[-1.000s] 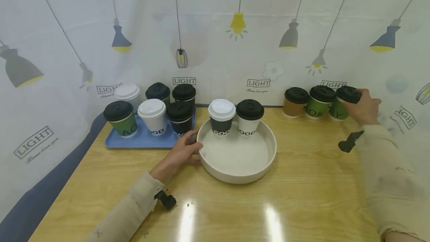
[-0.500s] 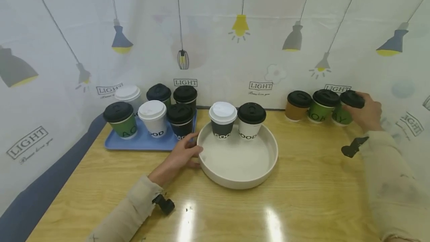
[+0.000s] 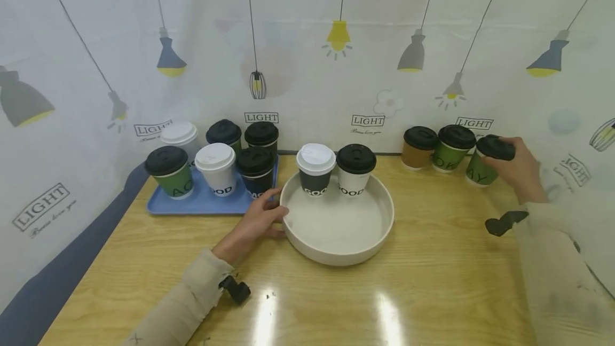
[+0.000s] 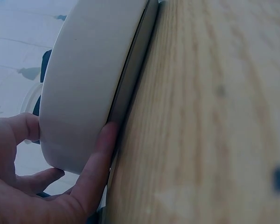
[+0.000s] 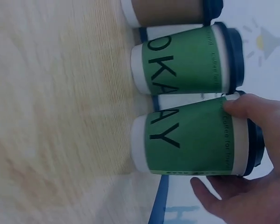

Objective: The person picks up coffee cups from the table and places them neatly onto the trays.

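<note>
Bare counter leaves a wide passage between the round tray and the right-hand cups. Behind the held green cup, only a narrow gap separates it from the other green cup. Inside the round tray, the front is open; two lidded cups block the rear, and the left fingers block its left side

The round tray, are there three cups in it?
No, the head view shows the round tray holding two: one white-lidded cup and one black-lidded cup.
</note>
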The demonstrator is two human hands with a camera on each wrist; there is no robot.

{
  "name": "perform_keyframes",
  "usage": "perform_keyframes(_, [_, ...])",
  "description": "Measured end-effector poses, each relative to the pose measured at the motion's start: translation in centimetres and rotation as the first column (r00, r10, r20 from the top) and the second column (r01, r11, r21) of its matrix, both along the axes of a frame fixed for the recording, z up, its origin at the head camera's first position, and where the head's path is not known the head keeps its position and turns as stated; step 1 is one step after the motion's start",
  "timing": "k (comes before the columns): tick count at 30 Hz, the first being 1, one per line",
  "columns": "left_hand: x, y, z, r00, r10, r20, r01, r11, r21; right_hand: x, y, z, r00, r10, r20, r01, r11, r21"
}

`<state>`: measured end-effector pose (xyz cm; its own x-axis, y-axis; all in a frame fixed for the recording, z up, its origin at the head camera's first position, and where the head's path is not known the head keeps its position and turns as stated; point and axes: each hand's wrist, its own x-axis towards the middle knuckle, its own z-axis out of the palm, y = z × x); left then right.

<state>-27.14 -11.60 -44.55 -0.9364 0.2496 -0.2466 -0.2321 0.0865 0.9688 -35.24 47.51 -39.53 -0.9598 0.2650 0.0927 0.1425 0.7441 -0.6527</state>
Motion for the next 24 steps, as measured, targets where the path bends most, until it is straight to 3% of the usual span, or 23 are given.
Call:
perform_keyframes(6, [0.1,0.2,0.1,1.000,0.012,0.010,-0.012,1.000,0.007,2.5,-1.4,-0.1,1.000,0.007,0.006,-0.007,1.000,0.030])
perform_keyframes(12, [0.2,0.2,0.2,1.000,0.013,0.009,-0.013,1.000,0.001,4.5,-3.0,-0.6,0.997,0.046,-0.066,-0.047,0.999,-0.008])
perform_keyframes(20, [0.0,0.2,0.2,1.000,-0.004,0.004,0.004,1.000,-0.007,5.9,-5.5,-0.7,0.994,0.041,-0.099,-0.047,0.997,-0.061])
perform_keyframes(24, [0.0,0.3,0.2,1.000,-0.004,-0.001,0.004,1.000,-0.006,6.3,-6.4,-0.8,0.992,0.078,-0.095,-0.085,0.994,-0.075])
